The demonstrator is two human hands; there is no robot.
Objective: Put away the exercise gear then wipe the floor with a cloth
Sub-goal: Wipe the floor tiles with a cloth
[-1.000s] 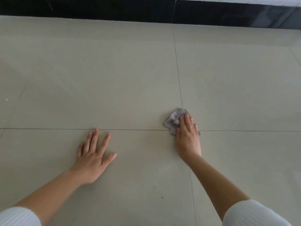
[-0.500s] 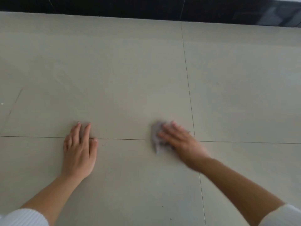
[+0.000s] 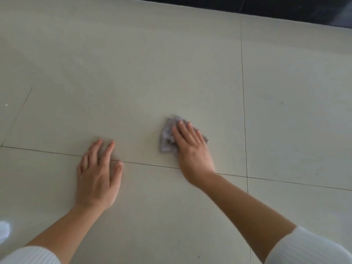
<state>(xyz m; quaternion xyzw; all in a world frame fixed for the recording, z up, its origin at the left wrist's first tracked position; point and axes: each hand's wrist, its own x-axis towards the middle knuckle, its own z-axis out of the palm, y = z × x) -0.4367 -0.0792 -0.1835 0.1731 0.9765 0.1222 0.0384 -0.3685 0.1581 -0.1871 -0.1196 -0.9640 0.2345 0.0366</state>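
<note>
Leaning over a pale tiled floor (image 3: pixel 133 73) on both hands. Pressing a crumpled grey cloth (image 3: pixel 166 140) onto the tile with the right hand (image 3: pixel 192 149), palm down, with straight fingers (image 3: pixel 183 130) laid side by side across the cloth's right half. Not curled round it, not pinching it, only flat pressure from above. Showing the cloth's left part bare beside the thumb side, plus a small corner poking out past the little-finger side, with the far edge of the cloth blurred.

With the cloth wholly on the far tile, just beyond the horizontal grout line (image 3: pixel 47 151), left of the vertical grout line (image 3: pixel 243 111) and well short of the black skirting (image 3: pixel 285 8) along the top edge. Crossing the horizontal line with the right wrist.

Bracing on the left hand (image 3: pixel 98 176), spread flat on the floor and holding nothing. Reaching over the same line onto the far tile with its slightly parted fingers (image 3: pixel 107 151), heel of the palm on the near tile. Well apart from the cloth, to its left and a little nearer.

Wearing white ribbed sleeves (image 3: pixel 308 248) that end above bare forearms. Cannot tell what the blurred white patch (image 3: pixel 4 229) at the left edge is. Elsewhere on the floor, a tiny white speck (image 3: pixel 6 105) far left and a dark speck (image 3: pixel 198 256) near the bottom
</note>
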